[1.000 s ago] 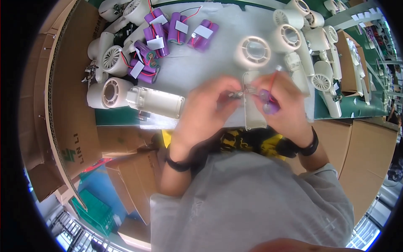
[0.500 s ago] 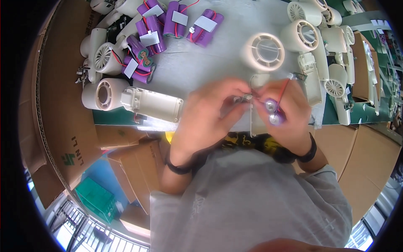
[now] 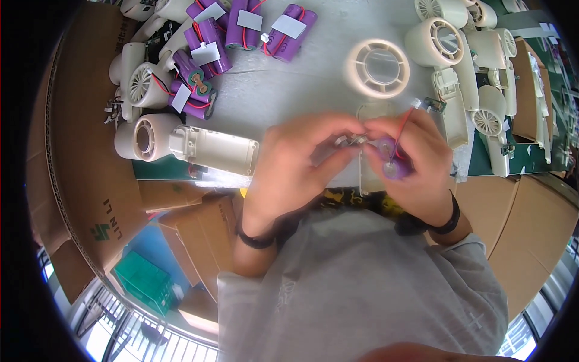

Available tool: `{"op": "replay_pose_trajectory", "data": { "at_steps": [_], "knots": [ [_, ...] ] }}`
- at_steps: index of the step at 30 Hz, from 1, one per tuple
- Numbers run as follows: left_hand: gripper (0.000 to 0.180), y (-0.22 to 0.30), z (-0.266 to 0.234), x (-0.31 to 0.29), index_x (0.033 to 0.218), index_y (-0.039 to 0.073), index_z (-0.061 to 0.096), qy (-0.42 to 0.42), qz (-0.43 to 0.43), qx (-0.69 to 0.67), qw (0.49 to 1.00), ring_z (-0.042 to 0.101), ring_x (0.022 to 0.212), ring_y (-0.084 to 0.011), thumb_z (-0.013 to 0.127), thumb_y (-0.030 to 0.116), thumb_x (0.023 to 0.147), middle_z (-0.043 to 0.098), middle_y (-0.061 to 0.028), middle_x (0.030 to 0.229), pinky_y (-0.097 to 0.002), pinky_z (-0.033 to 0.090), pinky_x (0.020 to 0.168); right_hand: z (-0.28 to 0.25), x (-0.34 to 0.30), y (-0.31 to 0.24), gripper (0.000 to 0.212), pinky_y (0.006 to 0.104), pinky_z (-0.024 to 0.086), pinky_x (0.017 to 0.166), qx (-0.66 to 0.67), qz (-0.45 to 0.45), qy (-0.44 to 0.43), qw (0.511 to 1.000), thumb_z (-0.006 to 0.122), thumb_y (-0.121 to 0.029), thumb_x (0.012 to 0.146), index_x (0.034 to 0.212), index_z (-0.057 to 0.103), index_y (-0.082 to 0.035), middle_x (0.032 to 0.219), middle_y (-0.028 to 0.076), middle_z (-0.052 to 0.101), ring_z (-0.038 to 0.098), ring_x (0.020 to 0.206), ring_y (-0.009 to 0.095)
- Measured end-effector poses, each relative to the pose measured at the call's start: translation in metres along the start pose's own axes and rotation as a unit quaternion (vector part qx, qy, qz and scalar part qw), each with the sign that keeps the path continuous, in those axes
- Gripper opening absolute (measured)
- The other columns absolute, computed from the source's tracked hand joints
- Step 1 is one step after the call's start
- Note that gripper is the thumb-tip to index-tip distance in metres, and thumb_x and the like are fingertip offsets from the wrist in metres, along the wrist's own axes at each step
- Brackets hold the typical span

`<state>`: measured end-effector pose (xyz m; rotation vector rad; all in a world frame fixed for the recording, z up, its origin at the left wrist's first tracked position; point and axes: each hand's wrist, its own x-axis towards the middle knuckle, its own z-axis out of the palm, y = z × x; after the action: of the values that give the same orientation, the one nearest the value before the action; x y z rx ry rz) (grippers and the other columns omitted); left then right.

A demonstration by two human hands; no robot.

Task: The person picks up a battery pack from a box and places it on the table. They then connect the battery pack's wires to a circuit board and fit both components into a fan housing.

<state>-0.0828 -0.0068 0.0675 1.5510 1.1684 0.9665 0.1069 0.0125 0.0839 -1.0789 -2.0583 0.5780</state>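
**Battery pack in hand, wire still loose**

The purple battery pack (image 3: 391,158) sits in the right hand (image 3: 416,163), fingers curled closed around it, its round silvery end facing up. A red wire (image 3: 403,130) runs from it up to a small white plug (image 3: 416,104) that hangs free, joined to nothing. The left hand (image 3: 295,169) pinches a small metal piece (image 3: 350,141) right against the pack, thumb and fingers narrowed on it. Both are held just above the near edge of the table (image 3: 301,78).

Judging by this, the fitting is midway: pack and metal piece are being brought together, while an open cream housing (image 3: 214,149) lies to the left, not yet filled. A round fan grille (image 3: 377,67) lies just beyond the hands. More purple packs (image 3: 241,27) wait at the far left, and cream fan bodies (image 3: 464,54) are heaped at the right. Cardboard boxes (image 3: 90,151) stand left of the table.
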Motion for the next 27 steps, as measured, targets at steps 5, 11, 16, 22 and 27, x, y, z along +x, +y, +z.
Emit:
{"op": "replay_pose_trajectory", "data": {
  "at_steps": [5, 11, 16, 22, 27],
  "knots": [
    [0.033, 0.002, -0.002, 0.002, 0.106, 0.003, 0.069, -0.005, 0.038, 0.017, 0.999, 0.068, 0.087, -0.0177, 0.076, -0.008, 0.075, 0.07, -0.0099, 0.097, -0.0284, 0.053, 0.075, -0.002, 0.0, -0.002, 0.045, 0.0325, 0.05, 0.061, -0.013, 0.014, -0.022, 1.0, 0.077, 0.003, 0.064, 0.107, 0.068, -0.007, 0.082, 0.005, 0.069, 0.06, 0.075, 0.022],
    [0.037, 0.004, -0.004, 0.002, 0.102, 0.006, 0.073, -0.013, 0.098, 0.084, 0.992, 0.066, 0.082, -0.0226, 0.074, -0.011, 0.069, 0.068, -0.0106, 0.097, -0.0301, 0.051, 0.071, -0.001, -0.001, -0.001, 0.046, 0.0332, 0.051, 0.061, -0.036, 0.005, -0.027, 0.999, 0.077, 0.002, 0.064, 0.108, 0.067, -0.007, 0.082, 0.004, 0.069, 0.06, 0.076, 0.023],
    [0.037, -0.002, 0.008, -0.003, 0.097, 0.007, 0.074, 0.077, 0.122, 0.113, 0.983, 0.065, 0.083, -0.0235, 0.072, -0.011, 0.065, 0.065, -0.0115, 0.104, -0.0311, 0.051, 0.07, 0.0, -0.001, 0.001, 0.044, 0.0338, 0.052, 0.06, -0.056, -0.023, -0.028, 0.998, 0.076, 0.003, 0.064, 0.106, 0.066, -0.006, 0.082, 0.004, 0.069, 0.061, 0.077, 0.024],
    [0.035, 0.011, 0.012, -0.002, 0.094, 0.007, 0.072, 0.029, 0.131, 0.074, 0.988, 0.065, 0.082, -0.0251, 0.071, -0.014, 0.066, 0.062, -0.0144, 0.109, -0.0318, 0.052, 0.067, -0.004, -0.006, 0.005, 0.041, 0.0343, 0.053, 0.062, -0.029, -0.016, -0.023, 0.999, 0.076, 0.003, 0.064, 0.102, 0.064, -0.004, 0.085, 0.006, 0.067, 0.063, 0.081, 0.025],
    [0.036, 0.004, 0.015, 0.002, 0.096, 0.006, 0.071, 0.053, 0.129, 0.056, 0.989, 0.066, 0.081, -0.0242, 0.069, -0.017, 0.068, 0.064, -0.0148, 0.102, -0.0318, 0.052, 0.068, -0.011, -0.012, 0.011, 0.038, 0.0327, 0.05, 0.069, 0.082, 0.042, -0.066, 0.994, 0.08, 0.001, 0.071, 0.103, 0.06, -0.002, 0.1, 0.008, 0.066, 0.061, 0.08, 0.021]
  ]
}}
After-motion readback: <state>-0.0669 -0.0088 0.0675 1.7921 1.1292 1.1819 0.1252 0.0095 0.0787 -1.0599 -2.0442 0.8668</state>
